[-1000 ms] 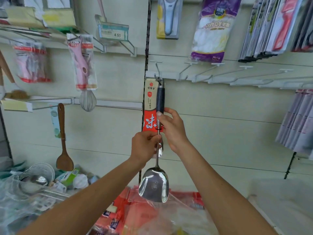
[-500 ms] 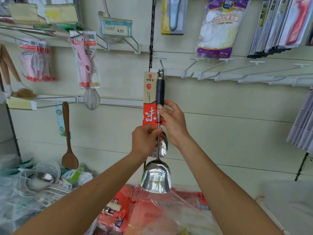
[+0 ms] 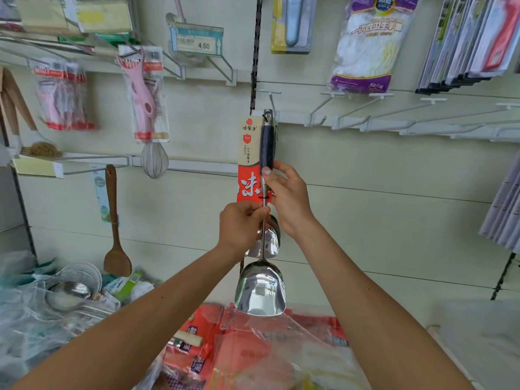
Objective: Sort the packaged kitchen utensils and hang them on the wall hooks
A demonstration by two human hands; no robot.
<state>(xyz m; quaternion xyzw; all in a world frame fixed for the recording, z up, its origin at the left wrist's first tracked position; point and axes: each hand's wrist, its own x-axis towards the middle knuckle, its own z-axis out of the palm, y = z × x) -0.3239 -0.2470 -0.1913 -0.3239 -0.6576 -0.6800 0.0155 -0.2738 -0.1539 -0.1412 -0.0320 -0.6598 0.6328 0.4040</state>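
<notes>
Slatted wall panel (image 3: 365,170) fills the background, wire hooks (image 3: 349,111) running across the upper right. At frame centre, a steel spatula (image 3: 261,291) with label card (image 3: 249,159) hangs vertically. Left hand (image 3: 240,226) pinches its shaft; right hand (image 3: 287,198) grips the handle base.

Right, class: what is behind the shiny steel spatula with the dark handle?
Behind the steel spatula a second shiny steel utensil head shows, plus a red-and-beige label card. That utensil's handle is hidden by the left hand and right hand.
</notes>
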